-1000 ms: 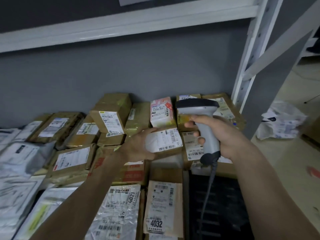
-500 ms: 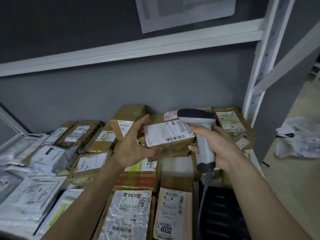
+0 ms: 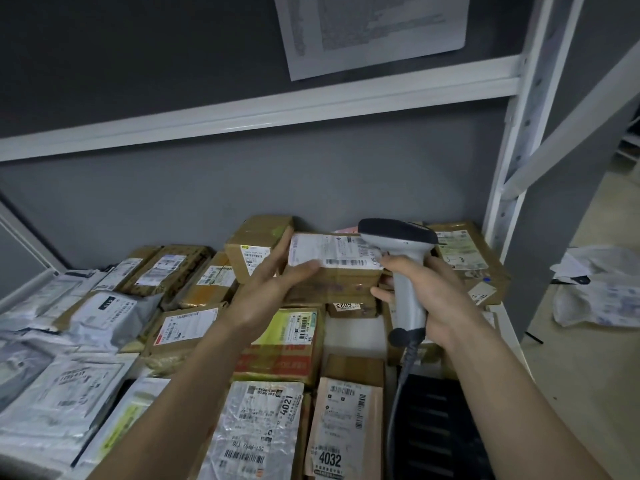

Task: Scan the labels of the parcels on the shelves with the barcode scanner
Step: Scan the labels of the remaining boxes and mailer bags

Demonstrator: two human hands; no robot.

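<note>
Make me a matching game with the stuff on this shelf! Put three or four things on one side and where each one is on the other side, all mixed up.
Things:
1. grey handheld barcode scanner with a dark head
2. brown cardboard parcel with a white barcode label
3. printed white paper sheet
4. tan parcel with the number 4032

Places:
A. on the grey wall above the white shelf beam
B. gripped in the right hand
C. lying near the front of the shelf
D. held up in the left hand

Pairs: 1-B, 2-D, 3-A, 4-C
</note>
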